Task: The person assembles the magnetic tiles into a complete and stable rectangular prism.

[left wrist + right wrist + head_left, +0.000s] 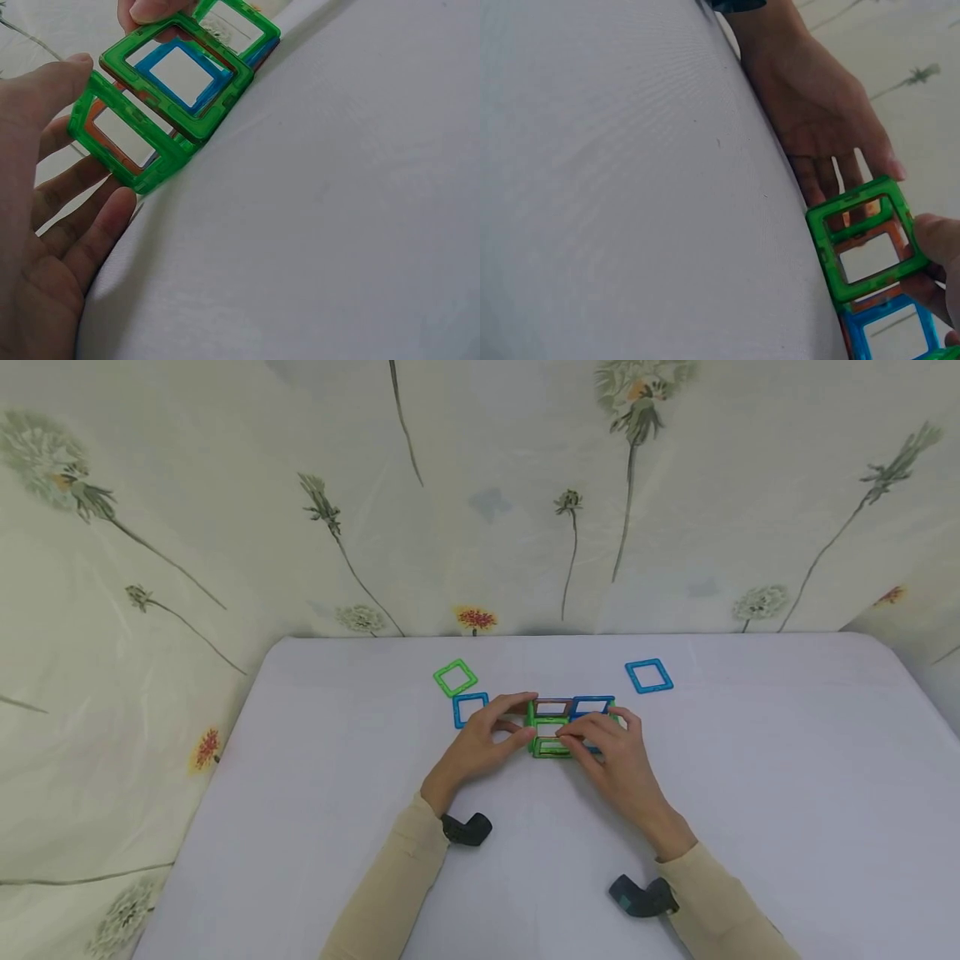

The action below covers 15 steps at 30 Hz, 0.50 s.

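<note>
Beige sleeves (pixel 386 885) come in at bottom, w/ a black wrist unit (pixel 468 833) by each cuff. Past them, mid-surface, sits a small box (pixel 551 721) of green, blue & orange tiles; L hand (pixel 480 743) holds its left end btwn thumb & fingers, R hand (pixel 618 764) pinches the edge of a green tile (pixel 825 255) at the box's front; can't tell if it's fully joined. Tiles look like stiff plastic frames: prob. v. light, a bit slick, not fragile, tho joints may be weak, so a hard push could fold the box. Best hold: tile by its outer rim, box braced at the ends. Loose green one (pixel 443 686) & blue one (pixel 470 697) lie close together to the left, other blue one (pixel 642 662) back right. Surface (pixel 787 777): white, smooth-looking, rounded far corners. Bkgd (pixel 510 568): pale, dandelion print, few red-orange flowers; light's dim.
</note>
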### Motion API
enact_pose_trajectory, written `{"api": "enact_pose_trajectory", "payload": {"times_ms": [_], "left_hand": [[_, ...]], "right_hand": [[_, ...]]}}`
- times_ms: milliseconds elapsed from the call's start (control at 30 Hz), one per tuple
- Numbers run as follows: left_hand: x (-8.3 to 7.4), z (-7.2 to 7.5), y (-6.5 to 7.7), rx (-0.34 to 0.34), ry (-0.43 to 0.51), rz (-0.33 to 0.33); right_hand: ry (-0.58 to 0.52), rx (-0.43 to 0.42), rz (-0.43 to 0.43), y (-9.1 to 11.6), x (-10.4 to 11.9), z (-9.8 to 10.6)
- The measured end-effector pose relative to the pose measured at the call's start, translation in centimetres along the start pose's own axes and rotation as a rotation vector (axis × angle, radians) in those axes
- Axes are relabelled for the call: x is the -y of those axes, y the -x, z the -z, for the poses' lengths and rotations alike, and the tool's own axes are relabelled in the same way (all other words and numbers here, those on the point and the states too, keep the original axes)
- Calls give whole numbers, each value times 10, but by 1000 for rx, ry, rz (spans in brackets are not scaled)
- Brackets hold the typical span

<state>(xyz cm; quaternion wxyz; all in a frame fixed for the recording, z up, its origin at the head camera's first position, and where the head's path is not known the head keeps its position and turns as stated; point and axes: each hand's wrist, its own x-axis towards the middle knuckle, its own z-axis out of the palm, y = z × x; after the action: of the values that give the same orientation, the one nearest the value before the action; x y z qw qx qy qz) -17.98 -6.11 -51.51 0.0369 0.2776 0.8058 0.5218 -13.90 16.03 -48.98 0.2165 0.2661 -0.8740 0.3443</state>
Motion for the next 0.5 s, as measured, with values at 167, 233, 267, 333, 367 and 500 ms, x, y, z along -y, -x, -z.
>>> {"api": "enact_pose_trajectory", "payload": {"times_ms": [167,233,267,333,367,500], "left_hand": [[-1,0,0,0,-14,1],[-1,0,0,-2,-15,-1],[-1,0,0,-3,-13,-2],[-1,0,0,-5,-13,-1],[-1,-1,0,-6,-11,0],[-1,-1,0,-9,-12,3]], "right_hand": [[-1,-4,-2,0,0,-1],[-1,-2,-4,0,0,-1],[-1,-1,-2,0,0,-1],[-4,2,-4,-1,0,-1],[-4,3,-4,-1,0,-1],[-8,5,-5,-1,-1,-1]]}}
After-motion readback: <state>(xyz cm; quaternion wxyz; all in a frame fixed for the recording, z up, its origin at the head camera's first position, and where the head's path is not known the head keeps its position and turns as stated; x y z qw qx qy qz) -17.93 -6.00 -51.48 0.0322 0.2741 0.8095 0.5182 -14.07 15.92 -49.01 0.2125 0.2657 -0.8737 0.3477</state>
